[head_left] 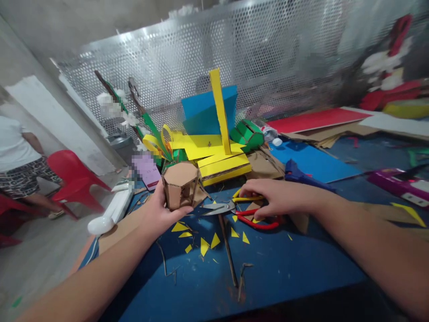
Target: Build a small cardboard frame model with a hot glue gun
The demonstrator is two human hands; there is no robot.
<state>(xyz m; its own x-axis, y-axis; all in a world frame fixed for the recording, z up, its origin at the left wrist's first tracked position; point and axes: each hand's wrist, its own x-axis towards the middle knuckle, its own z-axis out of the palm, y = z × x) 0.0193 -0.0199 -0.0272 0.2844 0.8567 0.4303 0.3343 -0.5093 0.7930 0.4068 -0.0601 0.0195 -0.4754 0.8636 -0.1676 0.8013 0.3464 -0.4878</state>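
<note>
My left hand (161, 210) is closed around a small many-sided cardboard box (181, 183), held above the blue table with its flat face up and an opening in one side. My right hand (261, 197) grips a pair of scissors (228, 207) with one yellow and one red handle. Their blades are parted and point left toward the box. Yellow paper scraps (204, 246) and a thin brown strip (228, 252) lie on the table below. Just behind stands a yellow cardboard piece (224, 169) with an upright yellow strip (219, 112).
Behind are blue sheets (209, 109), a green cardboard form (248, 135) and a plastic bottle (268, 132). A blue glue gun (303, 174) lies beyond my right wrist. A perforated metal panel (268, 62) backs the table. At left are a red chair (75, 179) and a person (16, 156).
</note>
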